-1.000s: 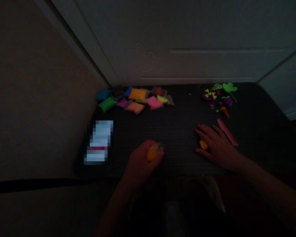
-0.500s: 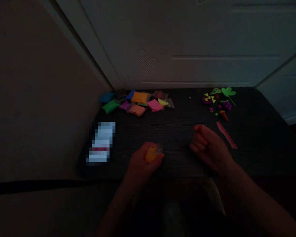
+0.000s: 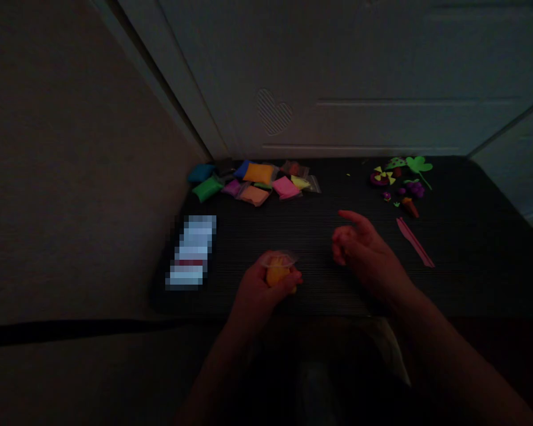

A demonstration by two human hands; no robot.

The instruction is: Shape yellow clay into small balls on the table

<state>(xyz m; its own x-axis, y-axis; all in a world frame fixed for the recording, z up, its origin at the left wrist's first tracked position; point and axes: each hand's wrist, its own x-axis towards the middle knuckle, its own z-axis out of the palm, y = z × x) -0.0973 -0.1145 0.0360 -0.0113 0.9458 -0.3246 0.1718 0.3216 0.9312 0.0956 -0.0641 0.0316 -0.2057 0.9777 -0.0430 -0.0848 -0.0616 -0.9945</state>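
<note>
The scene is very dim. My left hand is closed around a small clear bag of yellow-orange clay, held just above the near edge of the dark table. A little to the right, my right hand hovers over the table with its index finger out and the other fingers curled in. Whatever lies inside those curled fingers is hidden. No loose clay piece shows on the table under it.
Several bright clay packets are piled at the back left. Small clay figures sit at the back right, with a pink stick tool nearer. A pale blurred sheet lies at the left. A white panelled door stands behind.
My right hand lay flat over a small yellow clay piece, then curled up, lifted and moved left; the piece no longer shows on the table. My left hand kept hold of the bag.
</note>
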